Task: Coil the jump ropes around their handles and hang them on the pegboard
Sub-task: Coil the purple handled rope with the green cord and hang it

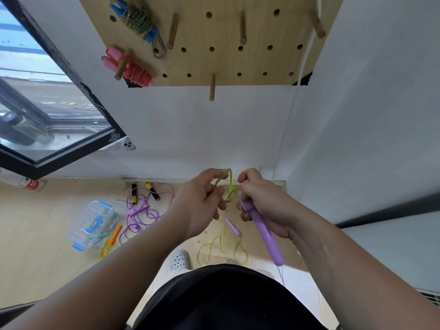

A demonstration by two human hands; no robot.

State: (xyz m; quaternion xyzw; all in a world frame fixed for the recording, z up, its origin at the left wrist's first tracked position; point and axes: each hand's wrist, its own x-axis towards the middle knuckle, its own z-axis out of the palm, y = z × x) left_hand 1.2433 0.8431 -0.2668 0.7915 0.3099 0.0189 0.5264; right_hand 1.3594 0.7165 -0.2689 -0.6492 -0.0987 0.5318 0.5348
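My right hand (pixel 264 198) grips a purple jump-rope handle (pixel 264 232) that points down toward me. Its yellow-green rope (pixel 228 186) loops between both hands, and my left hand (pixel 202 198) pinches that loop. The rest of this rope (pixel 221 248) trails on the floor beside its second purple handle (pixel 232 226). On the wooden pegboard (pixel 226 63) above hang a coiled blue-handled rope (pixel 138 22) and a coiled pink rope (pixel 128 67).
On the floor to the left lie a tangled purple rope with pink handles (pixel 142 213), two black-and-yellow handles (pixel 152 191), an orange-handled yellow rope (pixel 112 241) and a clear plastic box (pixel 91 225). Several bare pegs, such as one peg (pixel 212 88), stick out of the board. A window (pixel 47 110) is at left.
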